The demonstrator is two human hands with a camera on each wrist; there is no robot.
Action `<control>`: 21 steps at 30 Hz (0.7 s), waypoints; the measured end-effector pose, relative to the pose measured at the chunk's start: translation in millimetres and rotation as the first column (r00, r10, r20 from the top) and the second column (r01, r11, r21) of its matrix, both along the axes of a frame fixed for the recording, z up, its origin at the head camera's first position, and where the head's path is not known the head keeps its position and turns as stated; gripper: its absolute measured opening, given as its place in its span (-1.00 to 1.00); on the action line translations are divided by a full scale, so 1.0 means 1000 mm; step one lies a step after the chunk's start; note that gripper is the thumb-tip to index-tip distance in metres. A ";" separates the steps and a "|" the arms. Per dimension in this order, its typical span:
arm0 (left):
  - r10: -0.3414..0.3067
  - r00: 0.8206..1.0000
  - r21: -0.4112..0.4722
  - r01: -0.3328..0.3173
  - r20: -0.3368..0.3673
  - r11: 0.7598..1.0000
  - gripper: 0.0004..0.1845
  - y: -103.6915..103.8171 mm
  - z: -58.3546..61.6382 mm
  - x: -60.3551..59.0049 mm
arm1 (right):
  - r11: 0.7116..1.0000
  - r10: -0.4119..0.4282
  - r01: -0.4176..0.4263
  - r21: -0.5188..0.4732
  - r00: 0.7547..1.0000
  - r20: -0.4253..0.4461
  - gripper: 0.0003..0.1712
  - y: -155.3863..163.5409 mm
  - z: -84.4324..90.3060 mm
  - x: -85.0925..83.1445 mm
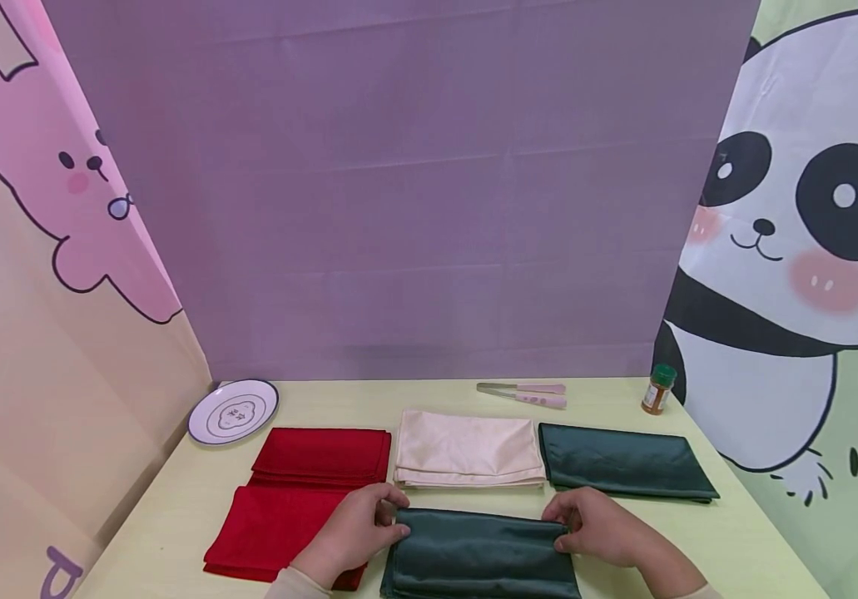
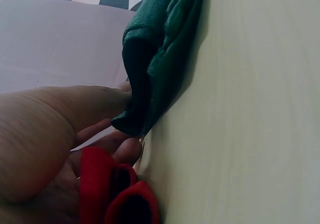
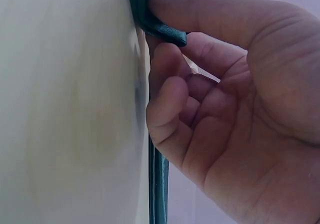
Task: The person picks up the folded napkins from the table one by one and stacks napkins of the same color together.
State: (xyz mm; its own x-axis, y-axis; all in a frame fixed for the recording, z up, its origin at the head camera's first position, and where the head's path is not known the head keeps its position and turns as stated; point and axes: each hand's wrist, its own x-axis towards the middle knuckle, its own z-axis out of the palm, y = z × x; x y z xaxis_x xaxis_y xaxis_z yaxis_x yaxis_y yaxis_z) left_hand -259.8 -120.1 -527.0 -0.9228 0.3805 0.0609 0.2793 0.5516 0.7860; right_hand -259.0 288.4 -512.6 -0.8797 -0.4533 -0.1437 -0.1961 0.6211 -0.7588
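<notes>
Your left hand [image 1: 349,532] pinching the near green cloth [image 1: 481,556] at its 10 o'clock corner, right hand [image 1: 602,526] gripping the 2 o'clock corner, cloth flat on the bench [image 1: 743,532], red cloth [image 1: 271,528] at 9 o'clock.

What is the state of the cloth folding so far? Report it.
Done: a folded red satin cloth, a folded cream satin cloth and a folded dark green satin cloth lie in the back row. In hand: both hands, left and right, pinch the near green satin cloth at its far corners. Left: the near red satin cloth lies flat, untouched.
</notes>
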 end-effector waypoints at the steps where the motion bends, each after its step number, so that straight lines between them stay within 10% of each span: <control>1: 0.000 1.000 -0.003 0.000 0.002 1.000 -0.60 0.000 0.000 0.000 | 1.000 0.003 -0.003 0.002 1.000 -0.001 -0.71 0.000 0.000 0.000; 21: -0.005 1.000 -0.048 0.006 0.005 0.999 -0.68 0.001 0.002 0.001 | 0.996 0.084 -0.086 -0.019 0.994 -0.069 -0.91 0.000 0.000 0.004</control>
State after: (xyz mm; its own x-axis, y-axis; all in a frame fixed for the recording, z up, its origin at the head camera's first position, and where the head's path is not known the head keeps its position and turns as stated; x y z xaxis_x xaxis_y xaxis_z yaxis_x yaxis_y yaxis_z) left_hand -258.4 -119.4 -524.9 -0.9209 0.3878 0.0379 0.2785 0.5869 0.7603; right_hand -255.4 287.9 -512.9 -0.8453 -0.5291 -0.0741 -0.2987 0.5831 -0.7554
